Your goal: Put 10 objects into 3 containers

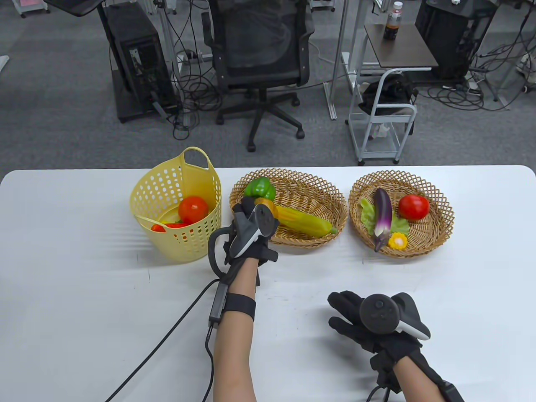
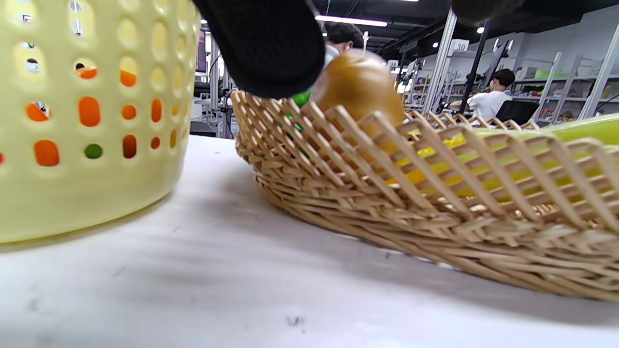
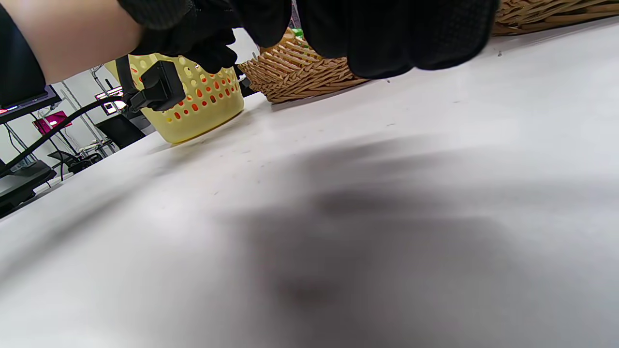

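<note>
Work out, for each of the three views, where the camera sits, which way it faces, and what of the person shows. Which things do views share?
Table view: above, facing down; yellow basket, two wicker baskets, left hand, right hand.
Left wrist view: low by the table, facing the middle wicker basket; fingertip above.
Right wrist view: low over the bare tabletop; fingers above.
Shared: the yellow basket and middle wicker basket.

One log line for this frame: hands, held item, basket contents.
left hand: at middle wicker basket rim, on brown item | right hand: empty, over table | yellow basket: tomato
</note>
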`<state>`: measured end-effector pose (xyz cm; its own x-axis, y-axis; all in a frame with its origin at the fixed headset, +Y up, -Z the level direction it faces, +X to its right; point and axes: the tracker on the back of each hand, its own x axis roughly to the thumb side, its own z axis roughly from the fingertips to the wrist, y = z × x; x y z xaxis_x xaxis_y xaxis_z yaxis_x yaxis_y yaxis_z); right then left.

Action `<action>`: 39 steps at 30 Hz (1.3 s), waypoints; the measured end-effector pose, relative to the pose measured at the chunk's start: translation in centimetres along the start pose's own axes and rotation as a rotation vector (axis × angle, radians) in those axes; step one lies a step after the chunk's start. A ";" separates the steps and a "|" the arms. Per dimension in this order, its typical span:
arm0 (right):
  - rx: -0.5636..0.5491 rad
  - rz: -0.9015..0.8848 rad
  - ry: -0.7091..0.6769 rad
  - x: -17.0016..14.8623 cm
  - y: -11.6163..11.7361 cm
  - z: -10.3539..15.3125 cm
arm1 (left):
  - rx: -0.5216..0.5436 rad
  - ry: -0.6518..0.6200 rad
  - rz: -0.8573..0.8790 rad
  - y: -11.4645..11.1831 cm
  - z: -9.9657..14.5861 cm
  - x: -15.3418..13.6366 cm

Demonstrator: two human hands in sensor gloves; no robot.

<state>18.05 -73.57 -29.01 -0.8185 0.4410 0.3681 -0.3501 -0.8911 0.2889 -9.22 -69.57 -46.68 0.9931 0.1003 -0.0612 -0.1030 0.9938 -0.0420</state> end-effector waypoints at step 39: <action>-0.135 0.013 0.117 -0.9 -0.7 0.7 | 0.046 -0.471 0.524 -2.9 16.6 -7.7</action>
<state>19.38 -73.24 -28.95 -0.8680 0.4209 0.2632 -0.3907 -0.9063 0.1609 -15.60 -72.42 -29.55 0.7330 0.5663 0.3769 -0.5824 0.8087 -0.0825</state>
